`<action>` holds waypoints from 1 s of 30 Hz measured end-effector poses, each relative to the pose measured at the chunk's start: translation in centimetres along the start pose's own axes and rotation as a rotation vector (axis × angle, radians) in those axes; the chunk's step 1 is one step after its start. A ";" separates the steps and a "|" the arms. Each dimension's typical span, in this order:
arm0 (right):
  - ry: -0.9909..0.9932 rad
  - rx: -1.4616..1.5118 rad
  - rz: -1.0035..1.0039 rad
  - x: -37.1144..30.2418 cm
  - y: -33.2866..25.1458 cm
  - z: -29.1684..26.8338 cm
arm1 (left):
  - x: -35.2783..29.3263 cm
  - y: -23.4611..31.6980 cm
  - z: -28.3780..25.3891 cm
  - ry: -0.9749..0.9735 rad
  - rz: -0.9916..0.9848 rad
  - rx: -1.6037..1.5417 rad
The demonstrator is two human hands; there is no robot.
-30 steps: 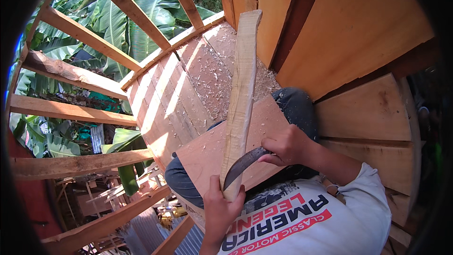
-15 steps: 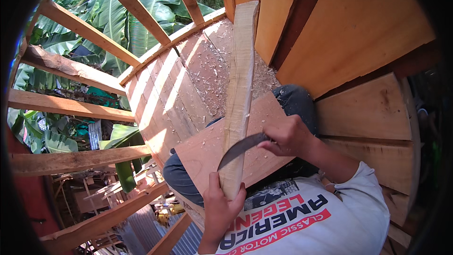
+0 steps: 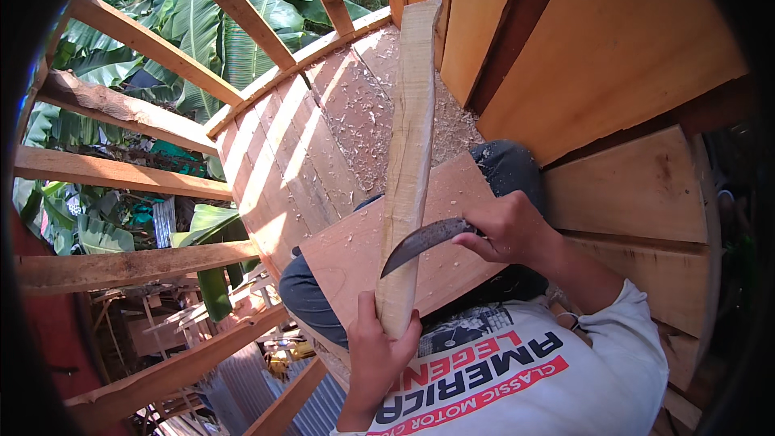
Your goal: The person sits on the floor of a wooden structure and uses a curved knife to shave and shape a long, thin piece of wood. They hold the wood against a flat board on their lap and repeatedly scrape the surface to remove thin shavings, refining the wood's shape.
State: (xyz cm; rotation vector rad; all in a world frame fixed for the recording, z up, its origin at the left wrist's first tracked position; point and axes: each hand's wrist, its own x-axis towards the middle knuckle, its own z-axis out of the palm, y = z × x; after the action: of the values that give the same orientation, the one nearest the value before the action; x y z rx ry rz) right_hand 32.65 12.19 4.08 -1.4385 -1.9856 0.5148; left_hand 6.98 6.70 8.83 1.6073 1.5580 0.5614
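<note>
A long, pale strip of wood (image 3: 408,137) points away from me, its near end gripped by my left hand (image 3: 383,347) with thumb and fingers on either side. My right hand (image 3: 510,230) is closed around the handle of a curved knife (image 3: 428,241); the handle itself is hidden in the fist. The dark blade lies across the strip a little beyond my left hand, its tip near the strip's left edge. Beneath the strip, a flat brown board (image 3: 339,262) rests across my legs, with a few shavings on it.
Shavings are scattered over the plank floor (image 3: 295,157). Wooden rails (image 3: 153,113) with gaps between them run along the left, with banana leaves (image 3: 266,28) outside. On the right stands a wall of wooden panels (image 3: 613,56). Corrugated metal sheets (image 3: 242,383) show below the rails.
The knife and my right hand have shifted slightly to the right and a little away from me along the strip. My left hand keeps its grip.
</note>
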 end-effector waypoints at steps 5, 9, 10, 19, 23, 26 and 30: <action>0.116 -0.061 -0.011 1.0 0.9 -1.4 | -0.2 1.0 0.4 -0.025 -0.002 -0.045; 0.079 0.006 0.190 1.1 1.7 -1.1 | 0.1 0.8 0.4 -0.003 0.017 -0.036; 0.181 0.068 0.365 1.6 3.0 -1.2 | 0.2 1.0 0.4 0.006 0.004 -0.019; 0.242 0.280 0.465 0.3 2.4 -1.0 | 0.1 1.3 0.0 -0.036 -0.023 -0.111; 0.177 0.298 0.304 -0.2 -0.2 -0.3 | 0.5 0.7 0.2 -0.076 -0.010 -0.045; 0.066 0.149 0.002 -0.9 -1.2 0.8 | 0.7 0.7 0.4 -0.057 -0.015 -0.011; 0.186 0.021 0.265 0.6 0.5 1.0 | 0.5 0.5 0.3 -0.035 0.006 0.016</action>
State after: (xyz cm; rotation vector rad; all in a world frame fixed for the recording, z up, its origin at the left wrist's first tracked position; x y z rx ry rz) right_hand 32.19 12.97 3.26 -1.6822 -1.6511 0.4933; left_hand 7.62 7.18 8.97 1.6256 1.5356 0.5227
